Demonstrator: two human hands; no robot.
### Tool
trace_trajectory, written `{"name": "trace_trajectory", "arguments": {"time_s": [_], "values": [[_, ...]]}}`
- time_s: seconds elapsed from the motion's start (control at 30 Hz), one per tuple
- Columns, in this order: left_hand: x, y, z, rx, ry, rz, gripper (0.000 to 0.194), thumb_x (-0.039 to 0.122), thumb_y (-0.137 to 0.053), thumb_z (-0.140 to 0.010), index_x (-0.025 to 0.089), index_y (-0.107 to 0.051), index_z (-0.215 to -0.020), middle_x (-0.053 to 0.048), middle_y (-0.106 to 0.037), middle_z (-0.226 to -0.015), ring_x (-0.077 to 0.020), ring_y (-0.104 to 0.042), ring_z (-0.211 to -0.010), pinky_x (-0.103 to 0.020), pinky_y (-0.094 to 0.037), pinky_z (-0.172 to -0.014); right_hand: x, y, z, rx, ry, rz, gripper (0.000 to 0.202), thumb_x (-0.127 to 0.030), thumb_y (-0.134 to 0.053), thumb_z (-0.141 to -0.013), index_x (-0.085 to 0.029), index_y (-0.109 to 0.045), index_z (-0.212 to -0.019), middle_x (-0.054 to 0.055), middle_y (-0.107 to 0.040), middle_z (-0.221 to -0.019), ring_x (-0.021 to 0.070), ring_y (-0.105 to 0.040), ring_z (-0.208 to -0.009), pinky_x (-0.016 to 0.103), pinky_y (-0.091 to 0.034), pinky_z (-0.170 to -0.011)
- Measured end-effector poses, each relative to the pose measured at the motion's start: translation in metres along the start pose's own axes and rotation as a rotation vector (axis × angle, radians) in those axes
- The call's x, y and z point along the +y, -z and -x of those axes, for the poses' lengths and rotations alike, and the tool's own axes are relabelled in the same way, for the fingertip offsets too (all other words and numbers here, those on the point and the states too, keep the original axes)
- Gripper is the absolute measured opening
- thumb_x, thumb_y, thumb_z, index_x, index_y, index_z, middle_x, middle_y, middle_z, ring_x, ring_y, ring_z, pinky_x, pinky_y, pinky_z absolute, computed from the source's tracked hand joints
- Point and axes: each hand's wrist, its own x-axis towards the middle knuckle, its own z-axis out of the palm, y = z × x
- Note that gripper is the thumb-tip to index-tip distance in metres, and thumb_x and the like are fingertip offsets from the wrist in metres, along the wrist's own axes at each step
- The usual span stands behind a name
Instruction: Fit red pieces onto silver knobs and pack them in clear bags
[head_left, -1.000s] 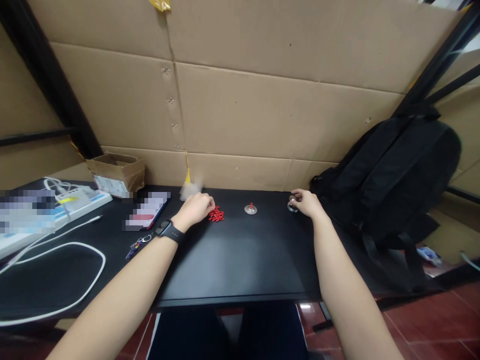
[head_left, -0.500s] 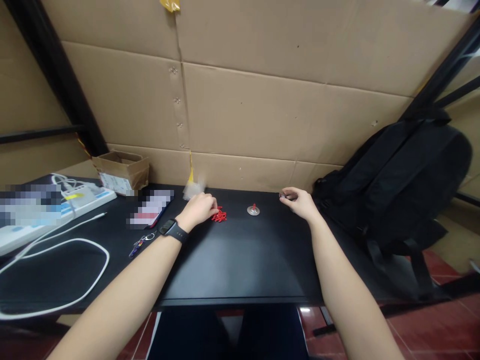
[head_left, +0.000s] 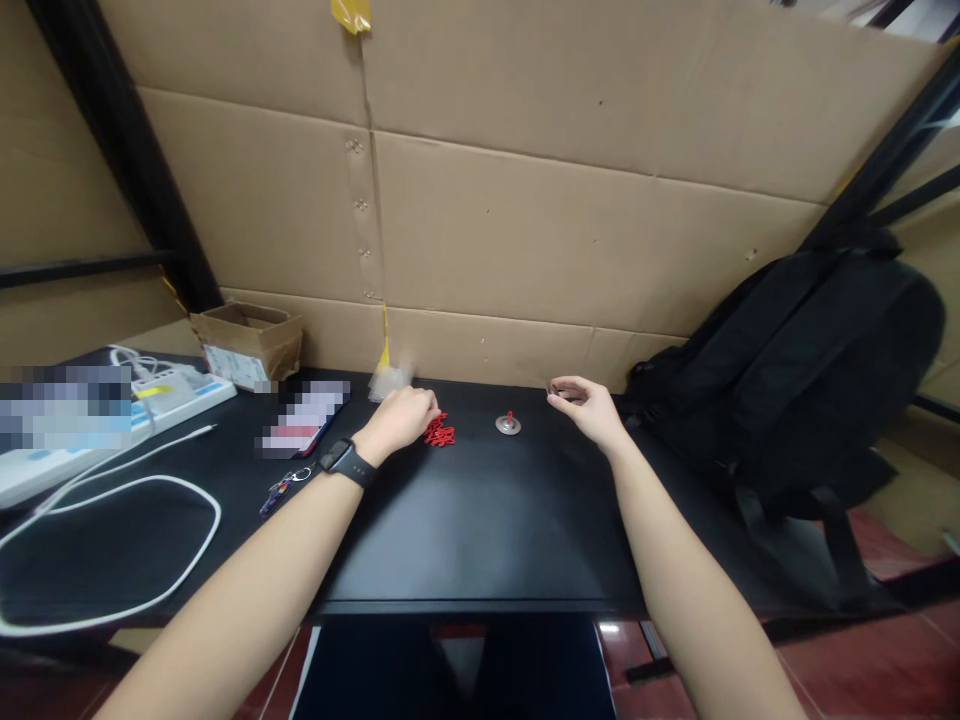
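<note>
My left hand (head_left: 405,414), with a black watch (head_left: 346,460) on its wrist, is at the upper left edge of a pile of small red hook-like pieces (head_left: 440,433). Its fingers are pinched together and hide whatever lies between them. To the right of the pile, a clear, shiny suction cup (head_left: 508,425) rests on the black table (head_left: 480,530), a red piece upright at its centre. My right hand (head_left: 585,405) is raised just over the table, further right. Thumb and fingers close on another suction cup (head_left: 553,392), mostly hidden by the hand.
A clear plastic bag (head_left: 388,382) lies behind my left hand. Leftward are a phone (head_left: 307,415), a keyring (head_left: 281,490), a small cardboard box (head_left: 251,345), a power strip (head_left: 187,395) and a looped white cable (head_left: 214,520). A black backpack (head_left: 810,380) stands at right, before a cardboard wall (head_left: 525,220).
My right hand has come slightly left with the suction cup, which shows more at the fingertips. My left fingertips have shifted a little up and right at the pile, whose pieces have moved slightly.
</note>
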Motion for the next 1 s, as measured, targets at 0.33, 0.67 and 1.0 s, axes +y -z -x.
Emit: {"name": "trace_trajectory", "arguments": {"time_s": [0.33,0.67,1.0], "values": [[0.059,0.005,0.006,0.123,-0.108,0.653,0.027,0.035,-0.048,-0.099,0.021,-0.070,-0.105,-0.004,-0.076,-0.092,-0.0173,-0.071,-0.084,-0.026,-0.053,-0.075,-0.049,-0.055,0.030,-0.369,-0.124,-0.579,0.041,-0.036,-0.080,-0.080,-0.024,-0.068,-0.117,0.011,-0.071,-0.121,0.0208,-0.071,-0.098,0.030,-0.056,-0.076],[0.082,0.009,0.014,0.280,-0.188,0.605,0.010,0.027,-0.062,-0.094,0.023,-0.072,-0.094,0.001,-0.077,-0.095,-0.0143,-0.070,-0.082,-0.025,-0.051,-0.076,-0.058,-0.068,0.041,-0.496,-0.271,-0.981,0.042,-0.032,-0.081,-0.081,-0.028,-0.066,-0.121,0.007,-0.070,-0.120,0.0185,-0.070,-0.098,0.033,-0.056,-0.084],[0.077,-0.001,0.012,0.319,-0.246,0.554,0.011,0.027,-0.065,-0.094,0.025,-0.072,-0.101,0.001,-0.078,-0.103,-0.0173,-0.073,-0.092,-0.028,-0.054,-0.085,-0.058,-0.071,0.044,-0.494,-0.258,-1.001,0.040,-0.026,-0.081,-0.080,-0.028,-0.068,-0.118,0.005,-0.068,-0.122,0.0168,-0.067,-0.103,0.032,-0.055,-0.089]]}}
